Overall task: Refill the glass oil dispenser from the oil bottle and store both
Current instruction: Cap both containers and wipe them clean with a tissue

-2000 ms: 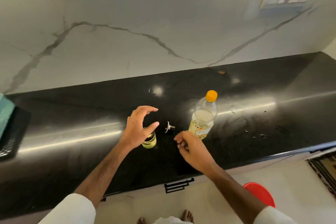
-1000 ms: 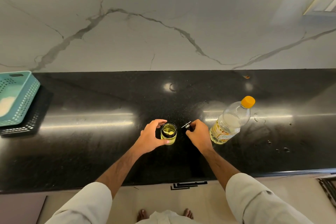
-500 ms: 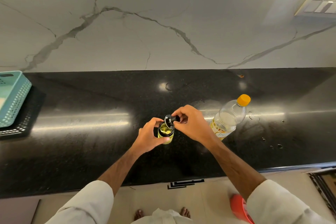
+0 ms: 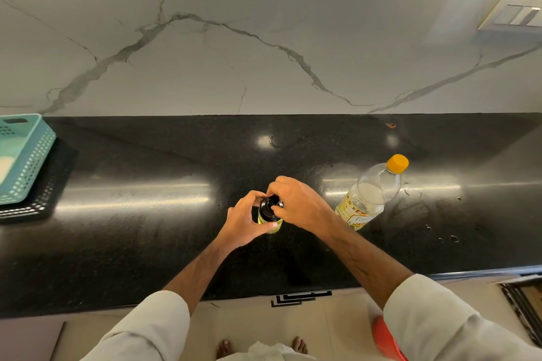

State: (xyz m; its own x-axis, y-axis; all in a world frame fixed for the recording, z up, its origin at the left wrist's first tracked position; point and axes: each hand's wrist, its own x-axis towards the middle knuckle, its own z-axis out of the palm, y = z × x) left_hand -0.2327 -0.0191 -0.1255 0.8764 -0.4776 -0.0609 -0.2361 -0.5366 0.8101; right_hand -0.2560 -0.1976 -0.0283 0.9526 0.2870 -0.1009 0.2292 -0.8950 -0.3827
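Judging by the layout, the pour looks done — small glass oil dispenser (image 4: pixel 270 221) is showing yellow oil and sitting on the black polished stone countertop (image 4: pixel 132 243), near its front edge. Left hand (image 4: pixel 245 221) is wrapping thumb and fingers round the glass body; right hand (image 4: pixel 297 204) is pinching the black pour-spout cap (image 4: pixel 269 205) onto its mouth, fingers curled tight. Clear plastic oil bottle with orange cap (image 4: pixel 372 192) is standing capped just right of the hands, part full. Left to do: seating the cap, then storing both. Teal perforated plastic basket (image 4: pixel 28 155) is sitting well apart at far left — nothing blocking the work.
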